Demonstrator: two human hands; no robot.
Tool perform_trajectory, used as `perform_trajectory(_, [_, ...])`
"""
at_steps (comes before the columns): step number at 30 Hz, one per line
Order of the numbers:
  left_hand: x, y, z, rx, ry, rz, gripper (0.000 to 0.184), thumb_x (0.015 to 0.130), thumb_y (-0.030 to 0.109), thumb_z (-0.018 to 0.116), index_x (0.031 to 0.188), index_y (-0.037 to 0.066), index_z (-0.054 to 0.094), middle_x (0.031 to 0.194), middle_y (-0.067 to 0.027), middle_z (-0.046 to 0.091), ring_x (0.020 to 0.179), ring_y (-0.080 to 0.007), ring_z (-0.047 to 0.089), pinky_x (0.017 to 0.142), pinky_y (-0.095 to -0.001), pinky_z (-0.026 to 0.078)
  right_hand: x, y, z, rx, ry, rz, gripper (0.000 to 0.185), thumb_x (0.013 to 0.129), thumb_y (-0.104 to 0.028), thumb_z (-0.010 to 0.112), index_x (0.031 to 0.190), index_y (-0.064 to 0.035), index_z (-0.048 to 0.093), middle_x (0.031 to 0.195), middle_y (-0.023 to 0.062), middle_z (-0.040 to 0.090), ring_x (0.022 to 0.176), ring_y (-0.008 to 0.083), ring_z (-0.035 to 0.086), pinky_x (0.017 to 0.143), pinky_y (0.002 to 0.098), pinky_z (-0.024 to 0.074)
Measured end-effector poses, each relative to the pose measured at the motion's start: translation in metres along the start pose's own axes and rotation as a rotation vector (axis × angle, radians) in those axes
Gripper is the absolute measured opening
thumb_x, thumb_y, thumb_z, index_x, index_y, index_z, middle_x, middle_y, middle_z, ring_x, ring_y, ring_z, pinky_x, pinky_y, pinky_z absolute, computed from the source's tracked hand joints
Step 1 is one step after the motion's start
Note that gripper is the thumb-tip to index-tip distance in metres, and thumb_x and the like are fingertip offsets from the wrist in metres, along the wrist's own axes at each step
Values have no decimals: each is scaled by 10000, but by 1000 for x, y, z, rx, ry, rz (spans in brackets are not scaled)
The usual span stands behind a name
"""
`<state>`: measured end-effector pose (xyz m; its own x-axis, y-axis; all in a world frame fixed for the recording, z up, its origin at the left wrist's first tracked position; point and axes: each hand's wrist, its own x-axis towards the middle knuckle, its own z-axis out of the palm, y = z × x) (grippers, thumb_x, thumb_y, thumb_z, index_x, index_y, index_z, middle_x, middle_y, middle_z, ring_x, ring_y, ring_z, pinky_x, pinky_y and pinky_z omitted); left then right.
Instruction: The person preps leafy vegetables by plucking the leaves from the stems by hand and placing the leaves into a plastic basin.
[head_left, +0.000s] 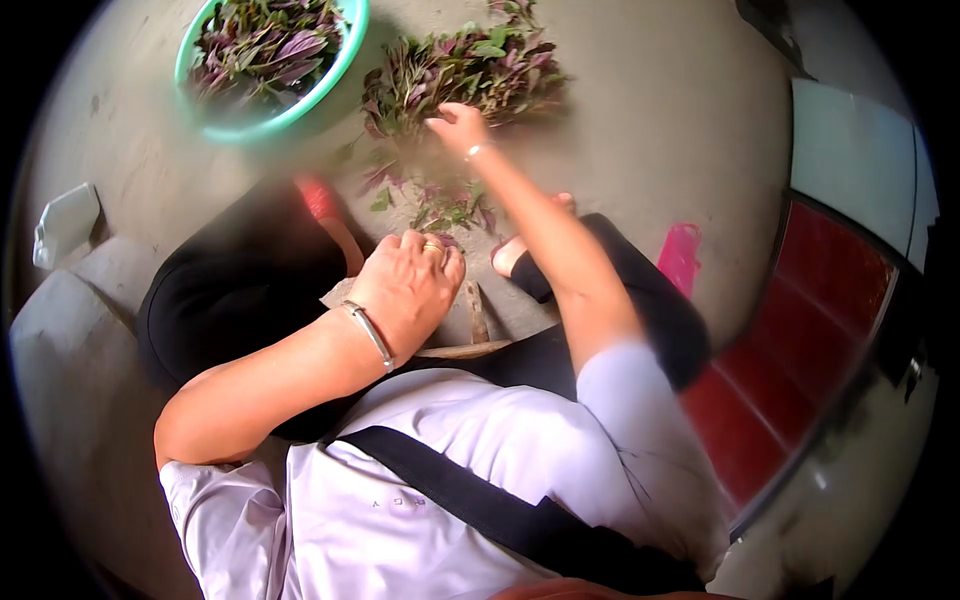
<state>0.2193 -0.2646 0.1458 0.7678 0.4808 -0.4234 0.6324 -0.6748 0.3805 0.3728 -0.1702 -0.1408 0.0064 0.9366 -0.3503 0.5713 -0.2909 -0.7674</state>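
Mint-green basin (350, 50), purple-and-green leaves (480, 75), grey-beige floor (640, 110), pale lilac shirt (480, 420), black trousers (220, 270), black strap (465, 508), red panel (775, 385)

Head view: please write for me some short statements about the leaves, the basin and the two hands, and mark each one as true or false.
1. The turquoise basin holds purple-green leaves. True.
2. A leafy pile lies on the floor, right of the basin. True.
3. Both hands are inside the basin. False: the right hand is at the pile's near edge, and the left hand is closer to the body.
4. The left hand wears a ring. True.
5. The pink object is left of the basin. False: the pink object is to its right.
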Motion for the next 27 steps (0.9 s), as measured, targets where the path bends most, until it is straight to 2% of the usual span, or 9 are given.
perform_trajectory(1, [-2,-1,-1,43,-32,-2,382,754,188,539,1089,13,485,947,-110,540,884,-226,506,745,-307,400,-3,2,-2,-15,-10,43,288,693,-284,635,903,-89,657,877,97,648,807,221,620,735,316,482])
perform_trajectory(5, [-7,-4,1,64,-3,-28,400,748,159,486,1117,6,482,1020,-131,536,907,-213,500,750,-286,394,-6,4,-17,5,67,86,118,717,-202,595,758,-113,661,744,69,648,675,202,620,641,308,485])
perform_trajectory(10, [-11,-13,-7,48,112,-67,383,753,141,467,1107,-4,495,1048,-157,530,914,-220,499,760,-291,395,24,7,4,-12,62,137,115,725,-175,567,760,-130,666,759,58,649,695,213,619,641,317,483])
perform_trajectory(11, [-11,-15,-9,37,122,-74,383,753,141,466,1106,-6,496,1052,-162,529,920,-226,499,765,-293,395,33,16,15,-45,68,178,132,746,-218,573,762,-127,667,762,57,649,704,225,616,654,344,486])
perform_trajectory(13, [-10,-18,-8,34,132,-86,384,754,141,465,1106,-10,495,1060,-174,527,935,-238,499,774,-297,396,31,-22,10,-303,3,303,214,770,-277,583,731,-81,659,760,86,649,720,238,614,677,374,486])
perform_trajectory(16, [-10,-19,-7,28,125,-97,388,755,142,464,1109,-14,493,1073,-190,524,960,-256,498,785,-303,397,53,-5,30,-351,-215,610,181,787,-195,580,826,-28,637,704,60,647,527,143,603,507,268,476])
perform_trajectory(19, [-10,-20,-8,0,96,-101,389,756,142,462,1110,-16,490,1080,-196,521,967,-261,497,786,-306,396,59,11,41,-82,-185,791,181,796,-205,579,846,-39,631,731,58,649,505,157,600,455,278,462])
perform_trajectory(24, [-11,-17,-9,52,103,-95,396,757,151,465,1115,-16,486,1058,-186,527,924,-243,498,758,-301,394,45,19,39,387,19,732,164,795,-127,539,936,-59,586,794,95,627,510,198,599,387,288,425])
perform_trajectory(27, [-11,-16,-6,71,100,-83,400,754,154,468,1116,-15,486,1039,-179,531,895,-230,496,737,-294,390,40,-2,34,470,94,795,196,789,-91,527,982,-53,537,811,111,610,494,208,589,376,277,423])
